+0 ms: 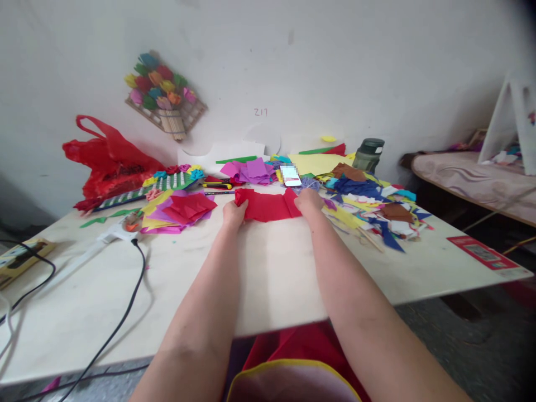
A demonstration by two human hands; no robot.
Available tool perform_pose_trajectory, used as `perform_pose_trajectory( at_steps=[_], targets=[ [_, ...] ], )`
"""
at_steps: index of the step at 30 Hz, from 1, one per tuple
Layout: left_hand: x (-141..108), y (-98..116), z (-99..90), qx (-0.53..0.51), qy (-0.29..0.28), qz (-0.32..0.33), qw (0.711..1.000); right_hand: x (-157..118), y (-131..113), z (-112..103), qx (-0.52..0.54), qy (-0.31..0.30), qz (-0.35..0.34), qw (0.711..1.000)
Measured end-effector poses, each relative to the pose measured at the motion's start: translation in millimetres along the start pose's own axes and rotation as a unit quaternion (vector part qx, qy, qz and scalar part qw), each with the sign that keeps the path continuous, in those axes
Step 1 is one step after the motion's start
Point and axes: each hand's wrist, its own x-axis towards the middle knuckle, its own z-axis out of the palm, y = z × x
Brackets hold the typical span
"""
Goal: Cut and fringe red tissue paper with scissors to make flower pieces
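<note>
Paper [270, 206], red, spans between both hands' fingers [240, 212], gripped at opposite ends.

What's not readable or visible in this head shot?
- Phone screen: head view, pixelated.
- Right hand, fingertips: head view, mostly behind the hand itself.
- Bottle base: head view, behind paper scraps.
- Red label, fine print: head view, too small.

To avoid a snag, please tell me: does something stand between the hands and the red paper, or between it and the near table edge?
Nothing visible does. The left hand and right hand hold the red paper, with only tabletop towards the near edge.
</note>
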Motion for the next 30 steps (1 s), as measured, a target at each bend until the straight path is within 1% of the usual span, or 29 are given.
perform_pose_trajectory(
  at_steps=[2, 3, 6, 8, 9, 10, 12, 14, 15, 18, 20, 24, 26, 30],
  targets=[
    [1, -1, -0.4, -0.003, 0.001, -0.003, 1.0, 1, -4, 1, 0.043, 0.002, 0.044, 0.998],
    [2, -1, -0.4, -0.005, 0.003, -0.004, 1.0, 2, -7, 3, 0.072, 0.007, 0.05, 0.996],
    [4, -3, 0.6, -0.017, 0.017, -0.005, 1.0, 5, -18, 15, 0.186, 0.009, 0.009, 0.982],
    [5, -3, 1.6, -0.033, 0.04, -0.007, 0.999, 6, -23, 24, 0.271, -0.028, 0.006, 0.962],
    [6, -3, 2.0, -0.041, 0.055, -0.011, 0.998, 7, -25, 27, 0.298, -0.031, -0.003, 0.954],
    [6, -3, 2.3, -0.048, 0.069, -0.016, 0.996, 7, -25, 29, 0.302, -0.023, -0.012, 0.953],
    [7, -2, 2.4, -0.058, 0.092, -0.022, 0.994, 5, -22, 26, 0.245, 0.01, -0.025, 0.969],
    [8, -3, 2.1, -0.063, 0.104, -0.021, 0.992, 2, -18, 19, 0.139, 0.04, -0.021, 0.989],
    [9, -4, 1.9, -0.065, 0.107, -0.019, 0.992, 0, -16, 14, 0.089, 0.039, -0.013, 0.995],
    [12, -8, 2.2, -0.077, 0.113, -0.016, 0.99, -6, -13, 5, -0.013, -0.017, -0.003, 1.0],
    [15, -11, 3.1, -0.094, 0.123, -0.007, 0.988, -10, -13, 4, -0.045, -0.041, -0.014, 0.998],
    [19, -17, 4.6, -0.14, 0.139, 0.011, 0.98, -14, -13, 9, -0.084, -0.01, -0.053, 0.995],
    [20, -18, 4.4, -0.169, 0.136, 0.013, 0.976, -14, -11, 10, -0.09, -0.009, -0.051, 0.995],
    [15, -15, 2.3, -0.216, 0.125, 0.015, 0.968, -13, -10, 7, -0.088, -0.036, -0.038, 0.995]
  ],
)
